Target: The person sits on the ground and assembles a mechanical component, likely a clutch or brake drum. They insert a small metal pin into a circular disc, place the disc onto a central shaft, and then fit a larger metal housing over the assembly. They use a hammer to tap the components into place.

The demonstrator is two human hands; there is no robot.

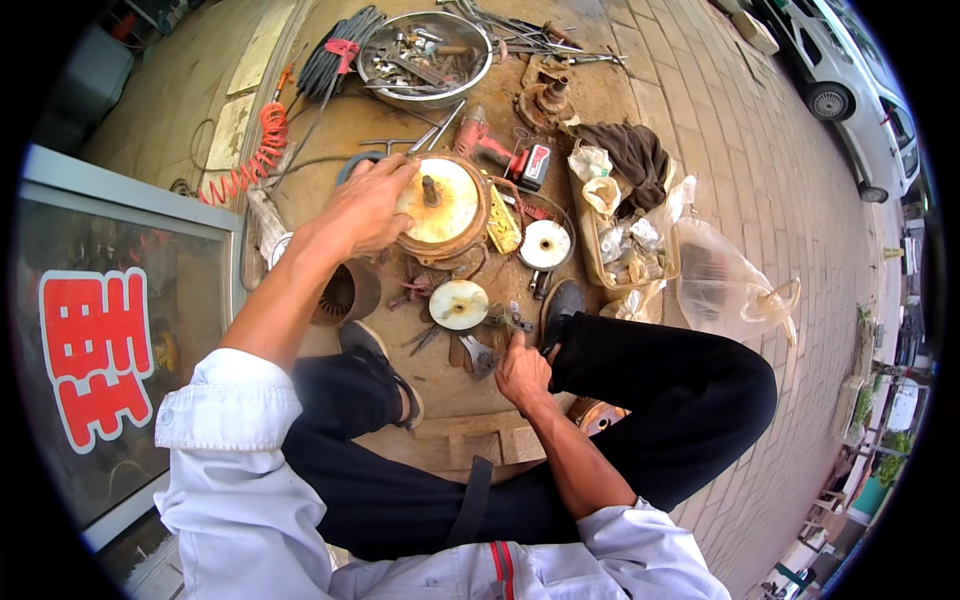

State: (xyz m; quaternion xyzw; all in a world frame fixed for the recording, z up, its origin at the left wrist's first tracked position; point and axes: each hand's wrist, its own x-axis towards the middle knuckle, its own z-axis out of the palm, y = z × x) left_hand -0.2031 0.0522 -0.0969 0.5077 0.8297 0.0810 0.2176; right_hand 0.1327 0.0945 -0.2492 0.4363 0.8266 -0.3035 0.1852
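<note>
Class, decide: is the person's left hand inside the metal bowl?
No, the left hand is at the left edge of the round rusty part.

My left hand (372, 208) touches the rusty round housing (455, 215); my right hand (523, 372), fingers curled, is near a pale disc (459, 304); metal bowl (430, 99) holds parts

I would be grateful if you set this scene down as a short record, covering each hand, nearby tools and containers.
Left hand: on the edge of a rusty-rimmed round part with an upright central shaft
Right hand: curled, at a small metal piece; grip unclear
Power tool: red, beyond the round part
Metal bowl: far side, holding loose hardware
Tray: on the right, holding dark cloth and plastic bags
</note>
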